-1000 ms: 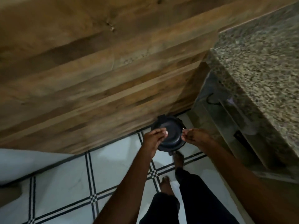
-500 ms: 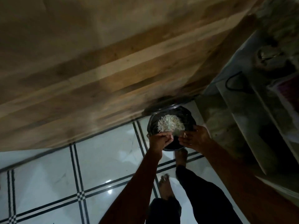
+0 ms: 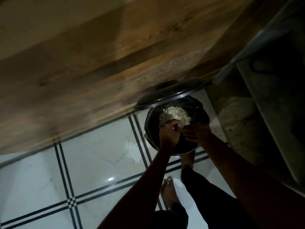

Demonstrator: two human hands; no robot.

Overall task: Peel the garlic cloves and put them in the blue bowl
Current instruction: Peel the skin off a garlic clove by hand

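Item: round black plastic bin (image 3: 200, 113), lined with a dark glossy bag, standing on the floor at about 2 o'clock from frame centre. Its hinged round lid (image 3: 166, 95) was tipped up against the wall behind. Contents: a heaped mass of pale, papery, flaky garlic skins (image 3: 173, 114) filling the far half of the opening.

Left hand (image 3: 169, 131): held over the bin's near rim, fingers curled inward with the tips bunched together; whether they pinched any skins could not be told in the dim, blurred view. Right hand (image 3: 197, 131): just beside the left, at its 3 o'clock, fingers bent toward it and touching or nearly touching it; its grasp could not be told either.

Garlic cloves and blue bowl: neither in view.

Surroundings: wooden panel (image 3: 99, 63), brown, streaked grain, matt, across the upper frame. Glossy white floor tiles (image 3: 99, 154) with paired black lines crossing in small chequers. Bare feet (image 3: 170, 192) and dark trousers at 5 o'clock.
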